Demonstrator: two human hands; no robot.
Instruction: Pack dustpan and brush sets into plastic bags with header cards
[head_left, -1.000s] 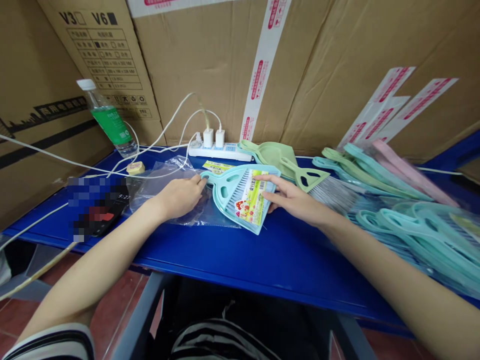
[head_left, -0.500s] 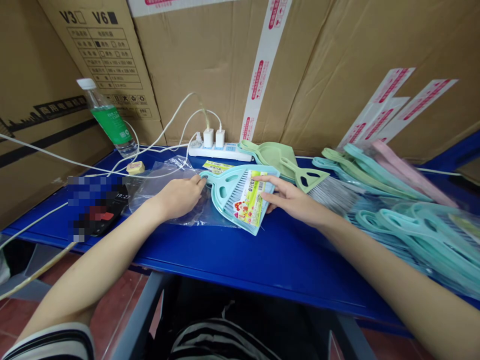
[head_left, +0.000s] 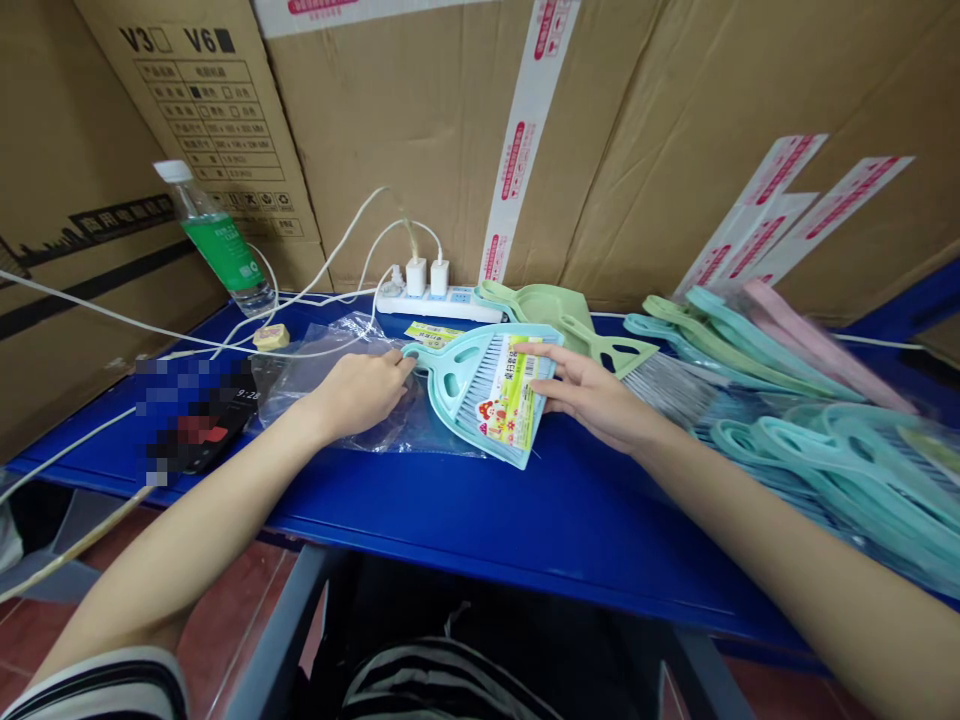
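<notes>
A light-blue dustpan and brush set (head_left: pixel 454 383) is between my hands above the blue table, its handle to the left. My left hand (head_left: pixel 367 395) is closed on the handle end. At the set's right edge, my right hand (head_left: pixel 589 395) grips the pan, fingers over the border of a yellow and white label card (head_left: pixel 511 398). The card lies over the brush bristles. Beneath my left hand and the set is a crumpled clear plastic bag (head_left: pixel 307 385). Just behind are a green dustpan (head_left: pixel 555 308) and a green brush (head_left: pixel 615 352) with grey bristles.
On the right lie several bagged blue sets (head_left: pixel 832 460) and a pile with a pink handle (head_left: pixel 817 335). At the back are a power strip (head_left: pixel 465 305) with white cables and cardboard boxes (head_left: pixel 420 120). A bottle (head_left: pixel 221 250) and a phone (head_left: pixel 217 425) are on the left.
The dustpan and brush set has shifted slightly right and turned a little, with its label now facing me more squarely. Both hands still hold it.
</notes>
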